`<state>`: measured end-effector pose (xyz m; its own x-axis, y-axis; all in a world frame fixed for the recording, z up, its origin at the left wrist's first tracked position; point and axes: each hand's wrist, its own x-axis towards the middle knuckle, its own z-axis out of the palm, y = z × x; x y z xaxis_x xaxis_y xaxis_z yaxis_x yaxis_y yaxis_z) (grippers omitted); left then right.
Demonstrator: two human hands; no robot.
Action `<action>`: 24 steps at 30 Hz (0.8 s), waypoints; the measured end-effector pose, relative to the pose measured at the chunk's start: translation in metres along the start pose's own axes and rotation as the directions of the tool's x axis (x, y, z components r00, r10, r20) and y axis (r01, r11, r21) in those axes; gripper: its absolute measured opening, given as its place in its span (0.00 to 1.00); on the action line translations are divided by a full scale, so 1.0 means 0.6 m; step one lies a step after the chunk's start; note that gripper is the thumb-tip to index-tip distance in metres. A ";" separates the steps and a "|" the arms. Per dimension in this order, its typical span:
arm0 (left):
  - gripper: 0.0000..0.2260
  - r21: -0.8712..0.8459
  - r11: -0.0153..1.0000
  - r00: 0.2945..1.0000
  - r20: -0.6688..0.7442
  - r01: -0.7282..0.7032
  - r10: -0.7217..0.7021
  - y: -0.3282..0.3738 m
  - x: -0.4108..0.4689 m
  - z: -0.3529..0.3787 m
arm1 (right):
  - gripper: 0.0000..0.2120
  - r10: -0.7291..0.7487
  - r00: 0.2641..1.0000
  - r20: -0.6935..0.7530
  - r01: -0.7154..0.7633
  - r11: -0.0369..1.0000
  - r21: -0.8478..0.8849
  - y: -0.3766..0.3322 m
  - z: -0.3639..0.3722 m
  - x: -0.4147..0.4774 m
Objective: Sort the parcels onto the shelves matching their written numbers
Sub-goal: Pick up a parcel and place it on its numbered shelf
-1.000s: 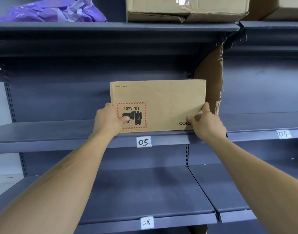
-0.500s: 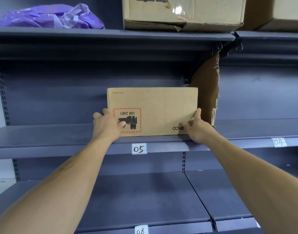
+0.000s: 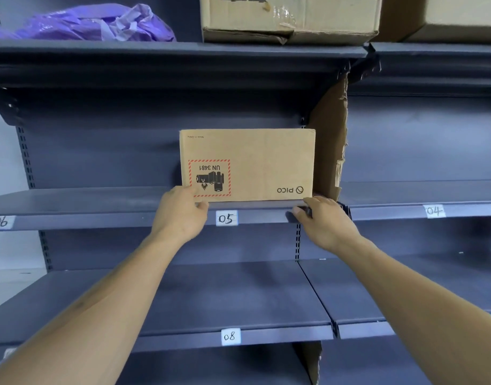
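On shelf 05 (image 3: 100, 202) | PICO box (image 3: 255, 159), UN 3481 | L grip (image 3: 180, 212) unclear | R grip (image 3: 326, 222) slack

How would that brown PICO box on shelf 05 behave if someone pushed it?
The cardboard box looks stiff: flat faces, crisp edges, so it would probably slide on the smooth metal shelf rather than buckle. It stands upright with its depth hidden, so a high push might tip it. The battery warning label suggests some weight inside.
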<state>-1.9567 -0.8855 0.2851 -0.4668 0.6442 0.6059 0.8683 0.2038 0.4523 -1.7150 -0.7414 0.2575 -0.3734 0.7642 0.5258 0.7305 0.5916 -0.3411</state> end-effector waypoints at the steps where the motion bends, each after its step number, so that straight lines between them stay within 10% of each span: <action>1: 0.14 -0.026 1.000 1.000 -0.019 -0.011 0.011 0.003 -0.020 0.002 | 0.15 -0.014 0.999 -0.035 0.013 1.000 -0.021 0.004 0.002 -0.017; 24: 0.25 -0.055 0.992 0.752 0.657 0.113 -0.050 0.100 -0.455 0.195 | 0.28 0.289 0.812 0.508 -0.351 0.936 0.030 0.180 0.046 -0.452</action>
<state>-1.7574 -0.9630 0.0705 -0.2838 0.9589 0.0032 0.7992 0.2346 0.5534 -1.5508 -0.8780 0.0564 -0.3824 0.9216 -0.0671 0.7979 0.2927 -0.5269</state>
